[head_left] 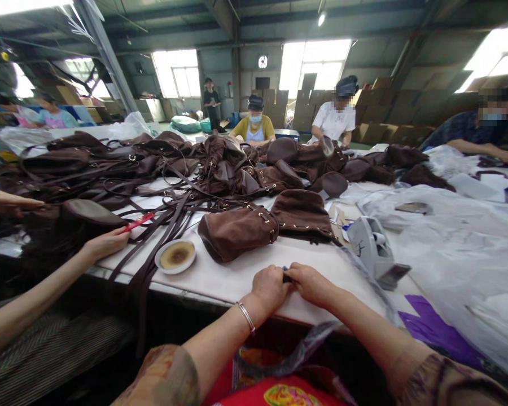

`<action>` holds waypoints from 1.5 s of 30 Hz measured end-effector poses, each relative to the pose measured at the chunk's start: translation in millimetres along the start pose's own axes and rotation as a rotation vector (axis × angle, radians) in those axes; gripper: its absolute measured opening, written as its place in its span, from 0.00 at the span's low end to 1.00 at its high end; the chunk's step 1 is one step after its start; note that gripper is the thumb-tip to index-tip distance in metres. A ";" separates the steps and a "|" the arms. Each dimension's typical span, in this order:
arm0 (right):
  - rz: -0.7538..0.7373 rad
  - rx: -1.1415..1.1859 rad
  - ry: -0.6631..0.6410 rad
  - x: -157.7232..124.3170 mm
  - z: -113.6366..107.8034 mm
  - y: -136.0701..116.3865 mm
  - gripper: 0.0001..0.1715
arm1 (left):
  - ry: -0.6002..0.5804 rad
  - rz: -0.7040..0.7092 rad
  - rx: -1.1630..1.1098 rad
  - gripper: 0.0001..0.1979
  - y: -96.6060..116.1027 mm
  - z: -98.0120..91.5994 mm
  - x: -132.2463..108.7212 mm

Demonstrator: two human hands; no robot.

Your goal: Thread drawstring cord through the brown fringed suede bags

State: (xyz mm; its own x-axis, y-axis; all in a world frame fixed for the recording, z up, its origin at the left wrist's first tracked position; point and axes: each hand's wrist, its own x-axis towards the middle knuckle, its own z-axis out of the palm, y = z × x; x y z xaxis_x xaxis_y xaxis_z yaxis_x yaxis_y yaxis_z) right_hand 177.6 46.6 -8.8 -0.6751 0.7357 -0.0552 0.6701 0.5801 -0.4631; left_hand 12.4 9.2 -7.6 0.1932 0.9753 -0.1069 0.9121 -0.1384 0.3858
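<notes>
Close together at the table's front edge, my left hand (pixel 271 288) and my right hand (pixel 311 285) pinch a small dark piece (pixel 286 276). Fingers cover most of it, so its kind cannot be made out. Below my hands, a dark strip in clear plastic film (pixel 296 352) loops across my lap; whether it joins the piece is hidden. Just beyond lie a brown drawstring bag (pixel 241 231) on its side and a second brown bag (pixel 302 214) against it. To the left of my hands sits a white dish (pixel 175 256) with a brown-stained pad.
A grey tape dispenser (pixel 375 251) stands right, beside clear plastic bags (pixel 461 242) and a purple sheet (pixel 438 330). Brown bags and straps (pixel 152 158) are heaped across the back. At left, a co-worker's hand (pixel 108 243) holds a red tool (pixel 139 221). Several people work beyond the table.
</notes>
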 end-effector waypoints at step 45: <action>-0.110 -0.278 0.010 -5.4 -33.7 5.5 0.13 | 0.006 0.207 0.096 0.18 -9.7 -5.1 18.7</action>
State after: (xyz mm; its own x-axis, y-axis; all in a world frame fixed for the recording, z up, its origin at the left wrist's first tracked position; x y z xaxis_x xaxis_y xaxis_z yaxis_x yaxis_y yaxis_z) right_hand 195.3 57.7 18.8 -0.7463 0.6656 -0.0086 0.6526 0.7291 -0.2061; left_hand 5.3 29.7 -8.6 0.3779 0.9254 -0.0289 0.8835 -0.3512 0.3099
